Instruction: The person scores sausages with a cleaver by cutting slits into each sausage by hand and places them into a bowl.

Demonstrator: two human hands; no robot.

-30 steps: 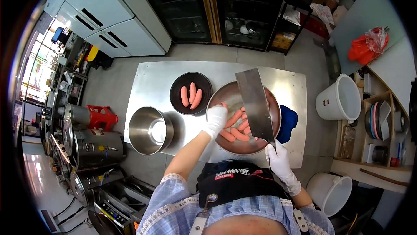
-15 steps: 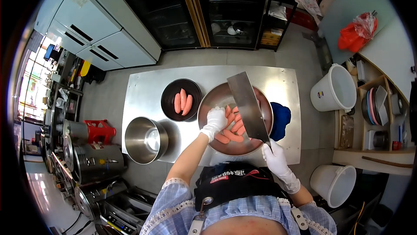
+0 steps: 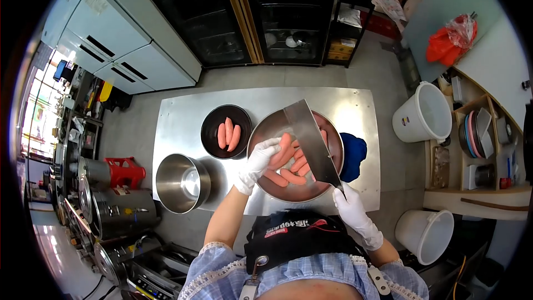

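Observation:
My left hand [image 3: 260, 162], in a white glove, is closed around a pink sausage [image 3: 285, 143] over the left side of a wide metal bowl [image 3: 264, 132]. Whether it grips more than one is hard to see. In my right hand [image 3: 353, 211], also gloved, is the handle of a large cleaver [image 3: 312, 140]. Its broad blade slants up and left across the bowl, hiding some of what lies there. Several more sausages [image 3: 292, 177] rest in the bowl, some showing to the right of the blade.
Left of the bowl, a black bowl [image 3: 206, 133] holds 3 sausages. A deep steel pot [image 3: 166, 189] stands at the left of the metal table [image 3: 177, 111]. Blue cloth [image 3: 353, 157] lies right of the wide bowl. White buckets [image 3: 408, 119] stand off to the right.
My left hand has come up and left from among the sausages, now with a sausage raised in it. My right hand still holds the cleaver over the bowl. The view has shifted slightly.

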